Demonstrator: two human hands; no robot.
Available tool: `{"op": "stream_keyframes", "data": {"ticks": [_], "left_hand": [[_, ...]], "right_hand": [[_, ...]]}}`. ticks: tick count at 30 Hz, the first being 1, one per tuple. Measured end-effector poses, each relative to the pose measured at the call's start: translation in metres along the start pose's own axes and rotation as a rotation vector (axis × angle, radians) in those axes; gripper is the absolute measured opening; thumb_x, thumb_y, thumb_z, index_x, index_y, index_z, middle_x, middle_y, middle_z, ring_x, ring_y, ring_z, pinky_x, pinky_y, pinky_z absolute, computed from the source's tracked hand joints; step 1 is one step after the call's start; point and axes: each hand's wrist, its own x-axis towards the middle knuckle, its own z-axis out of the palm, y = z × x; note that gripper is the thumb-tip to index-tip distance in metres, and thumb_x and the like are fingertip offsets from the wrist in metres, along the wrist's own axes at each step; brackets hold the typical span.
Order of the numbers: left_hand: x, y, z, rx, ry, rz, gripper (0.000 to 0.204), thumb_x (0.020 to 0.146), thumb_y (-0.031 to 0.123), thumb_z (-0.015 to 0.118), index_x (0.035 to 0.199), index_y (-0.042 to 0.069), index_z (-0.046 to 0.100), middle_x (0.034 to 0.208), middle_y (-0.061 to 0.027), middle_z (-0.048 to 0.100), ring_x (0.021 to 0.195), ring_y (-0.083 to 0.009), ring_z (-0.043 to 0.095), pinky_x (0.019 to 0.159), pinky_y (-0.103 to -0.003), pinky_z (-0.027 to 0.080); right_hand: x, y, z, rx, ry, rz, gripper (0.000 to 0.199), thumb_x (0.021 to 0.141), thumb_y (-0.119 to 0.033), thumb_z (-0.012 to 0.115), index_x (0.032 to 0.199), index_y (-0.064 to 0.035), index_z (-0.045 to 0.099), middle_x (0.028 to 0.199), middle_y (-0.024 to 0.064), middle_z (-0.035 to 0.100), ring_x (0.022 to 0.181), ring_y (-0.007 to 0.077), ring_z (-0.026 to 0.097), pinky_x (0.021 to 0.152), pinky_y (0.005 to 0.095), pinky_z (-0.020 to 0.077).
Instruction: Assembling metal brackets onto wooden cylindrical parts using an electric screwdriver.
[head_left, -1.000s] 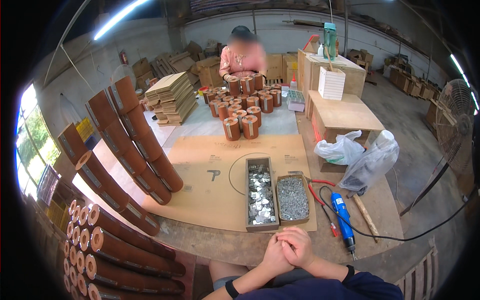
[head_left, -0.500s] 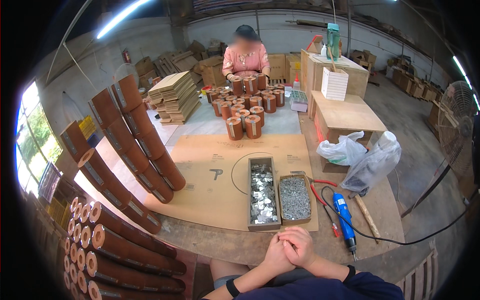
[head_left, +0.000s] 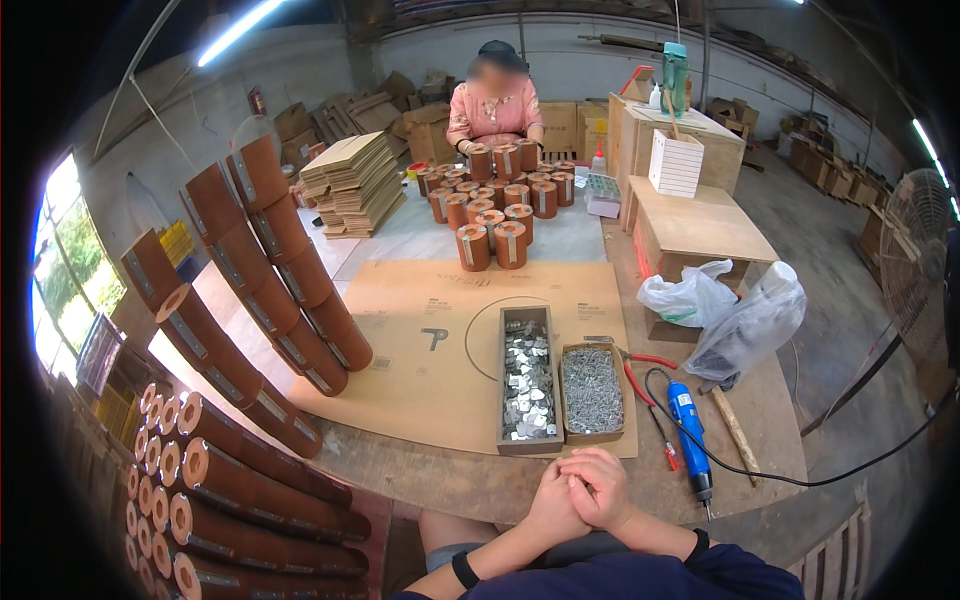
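My left hand [head_left: 556, 503] and right hand [head_left: 600, 487] rest clasped together, holding nothing, at the bench [head_left: 420, 470] edge, just short of the tray of metal clips [head_left: 528, 380] and tray of nails [head_left: 591, 390] set within easy reach.

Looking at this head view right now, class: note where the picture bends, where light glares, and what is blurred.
Head view: the fisheye bends the table edge and leaves black corners; the ceiling tube light and left window glare white; the clasped left hand and right hand stay sharp; only the co-worker's face is blurred.
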Motion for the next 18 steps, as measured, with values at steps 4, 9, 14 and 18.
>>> {"op": "stream_keyframes", "data": {"ticks": [4,9,14,18], "left_hand": [[0.0015,-0.0013,-0.0030,-0.075,-0.065,-0.008,0.031,0.062,0.022,0.063,0.091,0.010,0.059,0.089,-0.0049,0.060,0.092,-0.0245,0.055,0.083,-0.041,0.036],[0.0023,-0.0018,-0.0042,-0.094,-0.036,0.005,0.031,0.061,0.021,0.064,0.089,0.009,0.059,0.087,-0.0060,0.061,0.091,-0.0264,0.055,0.082,-0.041,0.037],[0.0023,-0.0046,-0.0023,-0.081,-0.049,0.004,0.029,0.064,0.022,0.061,0.091,0.012,0.058,0.090,-0.0029,0.061,0.092,-0.0218,0.055,0.083,-0.040,0.036],[-0.0008,-0.0053,0.0030,-0.086,-0.029,0.004,0.030,0.064,0.022,0.061,0.092,0.012,0.058,0.090,-0.0029,0.061,0.092,-0.0217,0.055,0.083,-0.040,0.036]], "right_hand": [[0.0006,0.0001,-0.0003,0.003,-0.004,-0.001,0.016,0.067,-0.009,0.055,0.079,-0.0042,0.064,0.084,0.0080,0.065,0.084,0.0280,0.060,0.076,0.0363,0.0451],[0.0015,-0.0005,-0.0001,0.000,0.001,0.000,0.016,0.066,-0.009,0.055,0.079,-0.0038,0.064,0.084,0.0082,0.065,0.084,0.0284,0.060,0.077,0.0364,0.0453],[0.0030,0.0016,0.0008,-0.002,0.000,-0.010,0.016,0.066,-0.009,0.055,0.079,-0.0037,0.063,0.084,0.0082,0.065,0.083,0.0288,0.060,0.076,0.0366,0.0454],[0.0023,0.0005,-0.0001,-0.001,0.004,-0.013,0.016,0.067,-0.009,0.055,0.079,-0.0036,0.063,0.084,0.0084,0.065,0.083,0.0291,0.060,0.076,0.0367,0.0454]]}}
